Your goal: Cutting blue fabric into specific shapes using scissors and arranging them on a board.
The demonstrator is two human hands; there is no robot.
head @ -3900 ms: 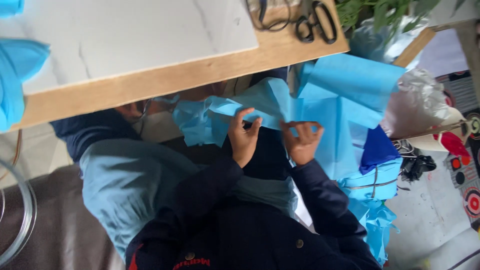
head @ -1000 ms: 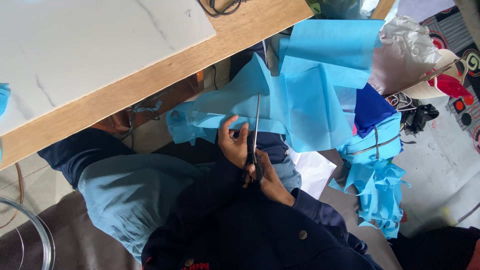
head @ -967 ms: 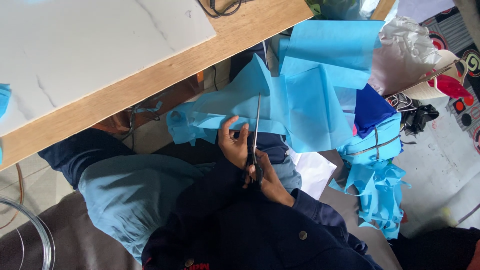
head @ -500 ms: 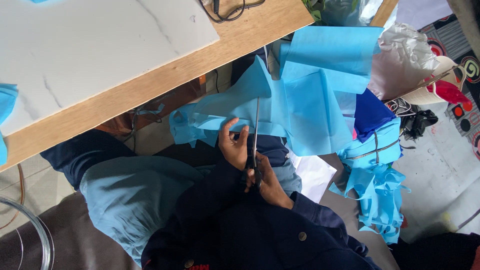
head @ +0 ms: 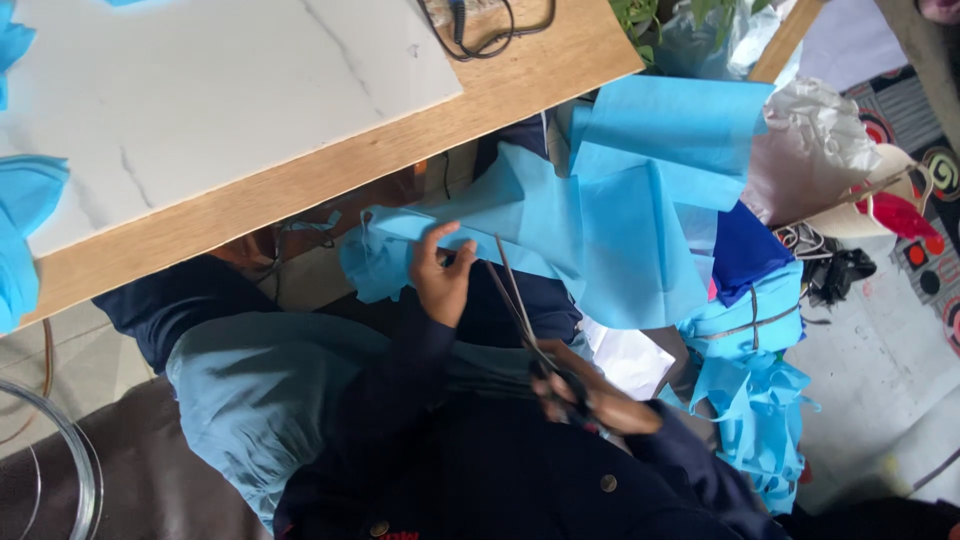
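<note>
The right hand is seen nearest, closed through the handles of the scissors. The blades are parted slightly and are pointed away, up toward the blue cloth; their tips are laid at the cloth's near edge. Just left of the blades, the left hand is closed on that cloth, its near edge being pinched between thumb and fingers. The cloth is held in the air over the lap, below the bench's edge, and is spread out to the right into a wider sheet. A dark jacket and grey-blue trousers are seen beneath both hands.

To the right, a heap of more blue pieces is piled on the floor, with a darker blue piece and a white sheet among them. Farther right, a crumpled plastic bag is set beside a patterned mat.

Farther off, the bench is seen: a wooden board with a white marbled slab laid on it. A black cable is coiled at its far edge, and blue scraps are hung over the left end.
</note>
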